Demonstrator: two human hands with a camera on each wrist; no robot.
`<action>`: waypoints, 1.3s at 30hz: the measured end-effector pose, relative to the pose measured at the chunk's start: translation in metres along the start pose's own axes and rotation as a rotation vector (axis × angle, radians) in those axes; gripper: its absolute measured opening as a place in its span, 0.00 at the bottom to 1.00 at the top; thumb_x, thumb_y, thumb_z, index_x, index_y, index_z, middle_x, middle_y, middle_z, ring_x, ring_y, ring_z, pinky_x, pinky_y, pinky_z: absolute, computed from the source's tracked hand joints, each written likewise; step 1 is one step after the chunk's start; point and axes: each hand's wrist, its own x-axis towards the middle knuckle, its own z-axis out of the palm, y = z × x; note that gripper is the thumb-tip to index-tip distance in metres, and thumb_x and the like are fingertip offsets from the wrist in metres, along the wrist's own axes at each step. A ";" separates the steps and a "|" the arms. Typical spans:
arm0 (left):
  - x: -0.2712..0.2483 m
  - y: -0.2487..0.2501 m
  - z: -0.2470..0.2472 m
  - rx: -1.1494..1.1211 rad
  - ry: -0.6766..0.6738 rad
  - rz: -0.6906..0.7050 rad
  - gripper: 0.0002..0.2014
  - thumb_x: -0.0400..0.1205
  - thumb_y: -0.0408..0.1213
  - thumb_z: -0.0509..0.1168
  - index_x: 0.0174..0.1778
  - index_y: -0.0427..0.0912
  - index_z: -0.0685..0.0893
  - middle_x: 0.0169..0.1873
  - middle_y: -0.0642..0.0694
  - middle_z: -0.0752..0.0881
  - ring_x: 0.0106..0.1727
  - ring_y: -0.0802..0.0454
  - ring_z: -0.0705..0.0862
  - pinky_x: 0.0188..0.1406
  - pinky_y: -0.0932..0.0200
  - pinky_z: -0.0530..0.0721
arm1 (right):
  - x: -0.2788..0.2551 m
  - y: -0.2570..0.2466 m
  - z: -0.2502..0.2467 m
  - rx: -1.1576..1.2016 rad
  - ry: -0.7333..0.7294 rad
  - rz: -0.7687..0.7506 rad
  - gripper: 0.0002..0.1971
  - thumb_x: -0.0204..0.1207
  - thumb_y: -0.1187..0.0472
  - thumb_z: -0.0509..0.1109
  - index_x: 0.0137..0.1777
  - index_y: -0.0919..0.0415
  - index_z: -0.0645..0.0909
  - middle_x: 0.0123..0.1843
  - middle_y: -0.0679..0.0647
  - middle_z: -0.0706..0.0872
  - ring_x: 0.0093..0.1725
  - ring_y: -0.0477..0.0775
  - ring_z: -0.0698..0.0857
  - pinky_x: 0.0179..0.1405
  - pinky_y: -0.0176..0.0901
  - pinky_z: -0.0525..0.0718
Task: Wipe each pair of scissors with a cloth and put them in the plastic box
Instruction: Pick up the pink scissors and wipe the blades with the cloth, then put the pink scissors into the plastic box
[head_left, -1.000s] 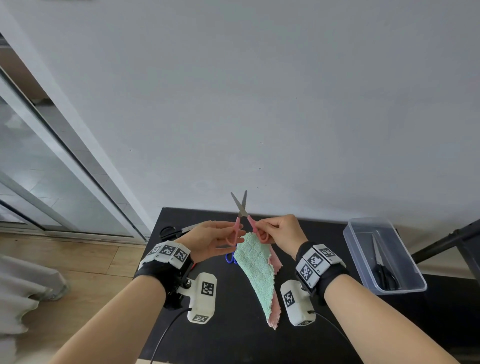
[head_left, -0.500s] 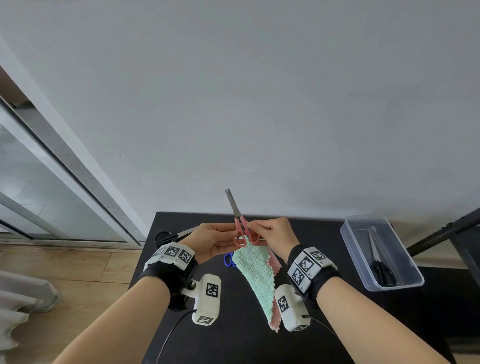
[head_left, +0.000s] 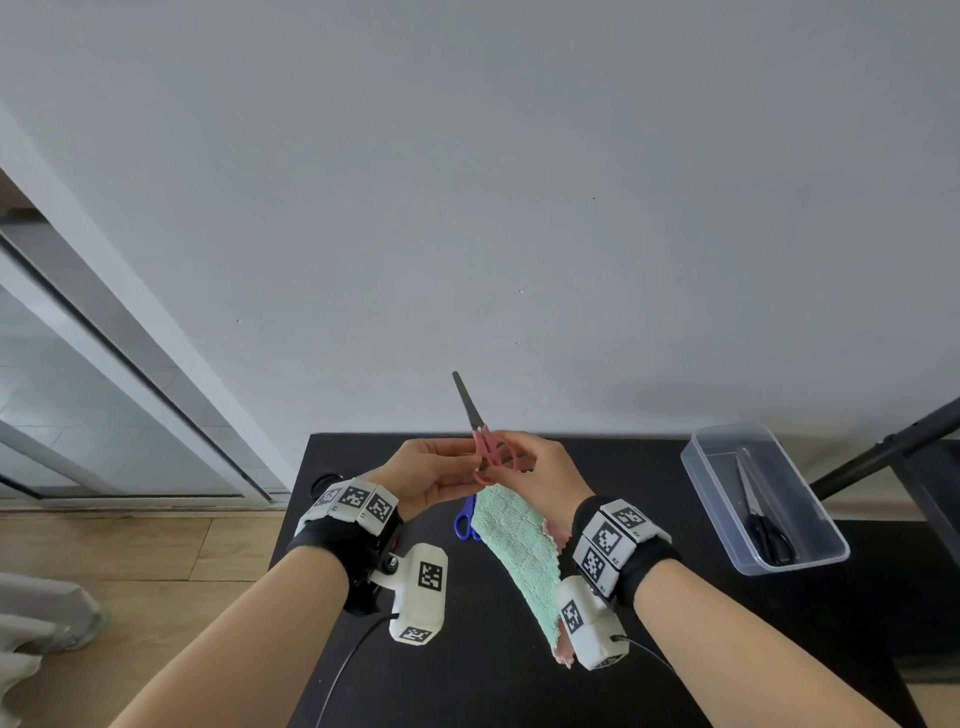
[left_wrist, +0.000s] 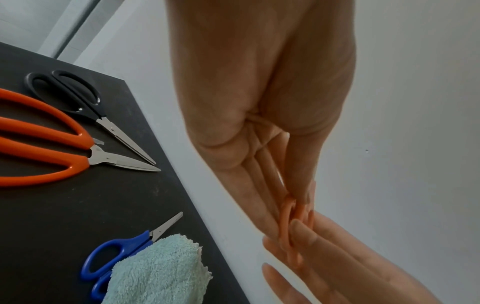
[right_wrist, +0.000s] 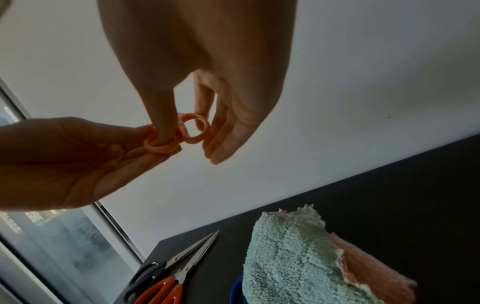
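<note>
Both hands hold the pink scissors (head_left: 483, 447) up above the black table (head_left: 649, 623), blades closed and pointing up and left. My left hand (head_left: 441, 467) pinches one handle ring (right_wrist: 158, 147). My right hand (head_left: 535, 467) has its thumb in that ring and fingers behind the other ring (right_wrist: 193, 131). The green and pink cloth (head_left: 519, 551) lies below my hands, partly over the blue scissors (left_wrist: 109, 257); neither hand grips it. The clear plastic box (head_left: 795, 564) stands at the right with black scissors (head_left: 769, 530) inside.
Orange scissors (left_wrist: 52, 148) and black-handled scissors (left_wrist: 78, 98) lie at the table's far left corner. A white wall runs right behind the table. A black stand leg (head_left: 883, 452) slants past the box at the right. A glass door is on the left.
The pink scissors' blades, slightly apart a second ago, have closed and tilted to the left. The two hands have drawn closer together on the handles.
</note>
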 end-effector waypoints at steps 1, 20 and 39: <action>0.002 0.000 0.000 0.009 0.004 -0.001 0.15 0.80 0.25 0.65 0.63 0.31 0.84 0.59 0.33 0.86 0.61 0.39 0.86 0.60 0.52 0.85 | -0.001 0.000 0.000 -0.025 0.026 0.008 0.24 0.68 0.58 0.80 0.66 0.52 0.82 0.52 0.46 0.88 0.52 0.46 0.85 0.58 0.41 0.83; 0.073 -0.043 0.107 0.478 0.087 -0.029 0.07 0.79 0.35 0.70 0.51 0.38 0.88 0.46 0.38 0.91 0.40 0.50 0.89 0.43 0.60 0.88 | -0.065 0.062 -0.124 -0.345 0.259 0.206 0.19 0.75 0.55 0.74 0.66 0.51 0.79 0.59 0.48 0.86 0.57 0.49 0.85 0.61 0.50 0.84; 0.177 -0.113 0.267 0.684 0.104 -0.204 0.12 0.80 0.31 0.67 0.59 0.37 0.82 0.39 0.43 0.85 0.34 0.53 0.83 0.31 0.65 0.84 | -0.084 0.165 -0.276 -0.500 0.211 0.518 0.11 0.75 0.52 0.73 0.52 0.57 0.85 0.44 0.50 0.87 0.46 0.52 0.86 0.45 0.40 0.80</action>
